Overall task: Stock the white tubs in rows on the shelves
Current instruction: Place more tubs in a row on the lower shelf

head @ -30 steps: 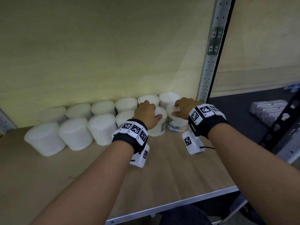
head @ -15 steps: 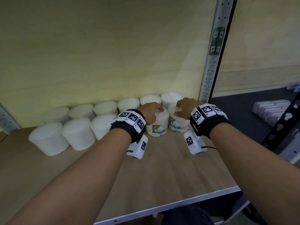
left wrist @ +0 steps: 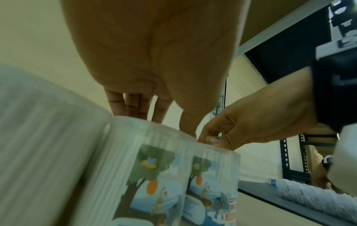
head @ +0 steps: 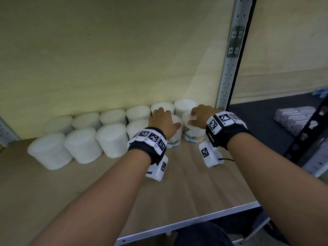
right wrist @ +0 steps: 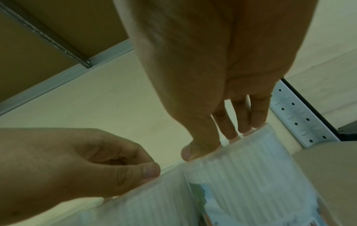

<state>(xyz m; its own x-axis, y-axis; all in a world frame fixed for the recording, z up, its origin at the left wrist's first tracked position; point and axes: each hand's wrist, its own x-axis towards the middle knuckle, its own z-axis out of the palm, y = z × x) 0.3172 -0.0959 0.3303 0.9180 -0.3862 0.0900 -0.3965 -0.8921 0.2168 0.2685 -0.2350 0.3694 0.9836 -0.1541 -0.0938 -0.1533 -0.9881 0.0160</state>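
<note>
The two labelled tubs stand side by side, touching, at the right end of the front row on the wooden shelf [head: 186, 183]: the left tub [head: 174, 139] under the left hand [head: 162, 122], the right tub [head: 192, 134] under the right hand [head: 202, 115]. Each hand grips its tub from above, fingers curled over the far rim and thumb on the near edge of the lid. Packed with cotton buds behind thin ribbed plastic, they are probably light and fairly stiff but smooth, so a hold round the lid rim seems safest; squeezing the wall could flex it. I count six tubs in the back row [head: 138, 112] against the yellowish wall and six in the front, twelve in all, the four plain front tubs [head: 81, 144] showing no label from here. To the right, past the perforated metal upright [head: 229, 71], pale packs [head: 298, 119] lie on a dark surface.
</note>
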